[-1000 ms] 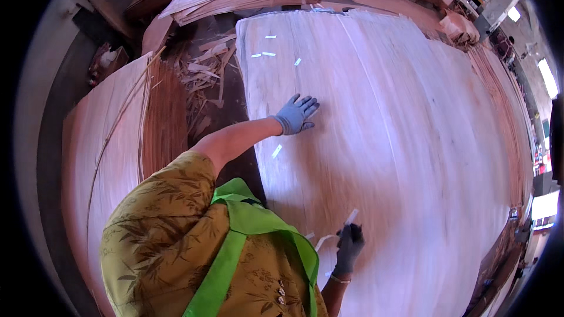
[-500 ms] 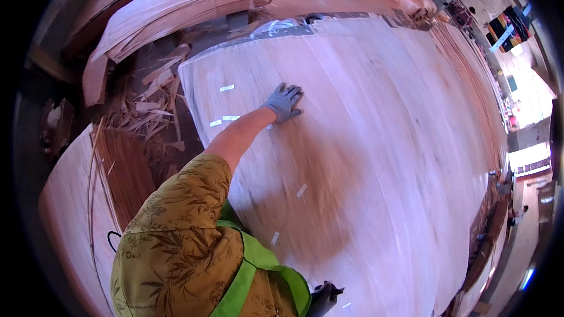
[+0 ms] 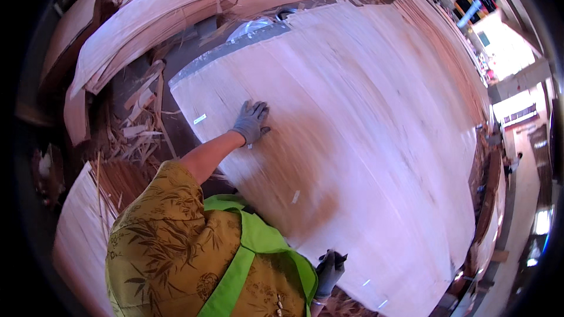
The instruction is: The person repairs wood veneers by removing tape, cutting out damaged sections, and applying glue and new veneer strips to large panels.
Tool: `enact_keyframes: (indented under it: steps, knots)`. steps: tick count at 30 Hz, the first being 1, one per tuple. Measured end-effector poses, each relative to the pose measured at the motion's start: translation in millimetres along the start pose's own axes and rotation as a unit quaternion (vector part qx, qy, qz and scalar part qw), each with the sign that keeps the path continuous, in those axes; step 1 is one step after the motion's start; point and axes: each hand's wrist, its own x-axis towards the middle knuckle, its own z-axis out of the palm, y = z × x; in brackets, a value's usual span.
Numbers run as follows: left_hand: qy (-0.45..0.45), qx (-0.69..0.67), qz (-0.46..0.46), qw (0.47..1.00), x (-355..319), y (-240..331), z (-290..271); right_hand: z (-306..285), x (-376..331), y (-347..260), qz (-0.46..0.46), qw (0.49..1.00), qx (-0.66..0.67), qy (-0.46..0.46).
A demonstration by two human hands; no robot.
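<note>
The right hand (image 3: 331,270) has drawn back, grip unclear, to the near edge of the wood sheet (image 3: 358,141) lying under the left hand (image 3: 251,123), whose spread, empty fingers could split it by dragging.

Far beyond the right-hand grip (image 3: 331,270) and to its left, curved veneer sheets (image 3: 167,3) lie stacked; nearer to it, on the same side, torn wood scraps (image 3: 142,131) lie heaped. Well off to its right is a person (image 3: 513,165) (small and indistinct), with a bright opening (image 3: 510,50) farther ahead.

Gloved hands (image 3: 251,124) — two; visible white strips (image 3: 295,197) — five.
</note>
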Motion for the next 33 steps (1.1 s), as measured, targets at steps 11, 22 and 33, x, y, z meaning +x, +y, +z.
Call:
enact_keyframes:
  steps: [11,22,33]
  knots:
    - [0.080,-0.009,-0.030,0.996,-78.6,-21.4,-14.2,-26.8,-37.7,49.6,-0.025,0.999,0.025,-0.031]
    - [0.027,-0.076,-0.257,0.963,62.5,-177.3,-31.5,7.3,-85.5,54.4,-0.034,0.998,0.001,0.059]
    - [0.028,-0.093,-0.107,0.989,174.4,-192.5,-58.0,162.6,-80.3,13.4,0.082,0.988,0.060,0.119]
